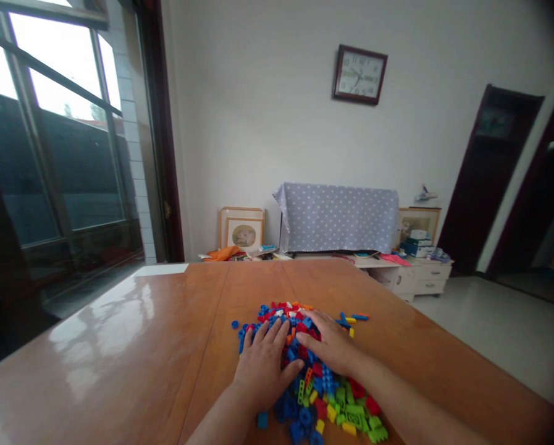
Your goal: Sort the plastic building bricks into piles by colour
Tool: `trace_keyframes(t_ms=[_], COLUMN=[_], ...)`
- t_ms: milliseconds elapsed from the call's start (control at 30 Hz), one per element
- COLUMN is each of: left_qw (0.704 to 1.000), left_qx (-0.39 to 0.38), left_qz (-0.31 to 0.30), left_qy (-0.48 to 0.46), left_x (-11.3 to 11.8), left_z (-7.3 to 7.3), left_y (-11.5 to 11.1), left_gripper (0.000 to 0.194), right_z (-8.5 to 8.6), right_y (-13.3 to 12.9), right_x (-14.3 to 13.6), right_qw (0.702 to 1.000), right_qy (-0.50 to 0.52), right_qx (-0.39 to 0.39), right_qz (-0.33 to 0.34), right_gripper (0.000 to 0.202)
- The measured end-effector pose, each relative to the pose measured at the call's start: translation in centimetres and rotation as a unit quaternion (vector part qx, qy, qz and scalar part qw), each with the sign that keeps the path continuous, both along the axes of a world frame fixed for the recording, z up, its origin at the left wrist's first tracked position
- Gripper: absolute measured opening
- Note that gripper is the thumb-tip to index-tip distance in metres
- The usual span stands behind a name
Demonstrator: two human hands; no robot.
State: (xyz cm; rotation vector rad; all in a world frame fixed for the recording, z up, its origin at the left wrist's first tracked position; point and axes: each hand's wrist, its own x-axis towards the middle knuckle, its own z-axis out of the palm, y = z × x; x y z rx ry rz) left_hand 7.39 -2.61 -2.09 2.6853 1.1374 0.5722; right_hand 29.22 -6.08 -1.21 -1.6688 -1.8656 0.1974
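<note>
All 5 digits of the left hand (264, 366) are spread loosely, palm down, over the near-left part of a pile of toy bricks (317, 384). The right hand (335, 347) arches over its right side, relaxed, thumb parted from the fingers (its outer fingertips are hard to make out). Green bricks (353, 415) lie below the right wrist. The pile sits on a glossy wooden table (133, 364); beyond stand a cabinet (425, 281) under a polka-dot cloth (339, 216) and, higher, 1 wall clock (360, 74).
</note>
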Motion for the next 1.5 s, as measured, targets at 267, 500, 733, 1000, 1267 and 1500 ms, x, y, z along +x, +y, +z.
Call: trace_keyframes(t_ms=[267,500,733,1000,1267,1500], left_qw=[1.000,0.998,0.996,0.995,0.997,0.996], left_qx=[-0.010,-0.008,-0.014,-0.014,0.003,0.022], left_qz=[-0.021,-0.063,-0.084,-0.090,-0.081,-0.084], left_qy=[-0.005,-0.005,-0.026,-0.036,-0.020,-0.025], left_x=[-0.3,-0.6,-0.6,-0.3,-0.2,-0.3], left_z=[-0.3,0.7,1.4,1.4,0.6,0.2], left_y=[0.3,0.0,-0.4,-0.7,-0.7,-0.6], left_gripper=[0.080,0.062,0.047,0.057,0.051,0.054], right_z=[0.5,-0.1,-0.9,-1.4,-0.8,-0.8], right_y=[3.8,4.9,3.6,-0.1,-7.1,-5.8], right_x=[-2.2,0.6,5.5,7.9,2.5,-0.1], right_qw=[0.994,0.982,0.971,0.975,0.990,0.984], right_qy=[-0.096,-0.130,-0.125,-0.100,-0.105,-0.118], right_qx=[-0.024,-0.058,-0.092,-0.066,-0.090,-0.134], right_qz=[-0.053,-0.126,-0.180,-0.186,-0.030,0.015], right_gripper=[0.060,0.053,0.055,0.062,0.070,0.074])
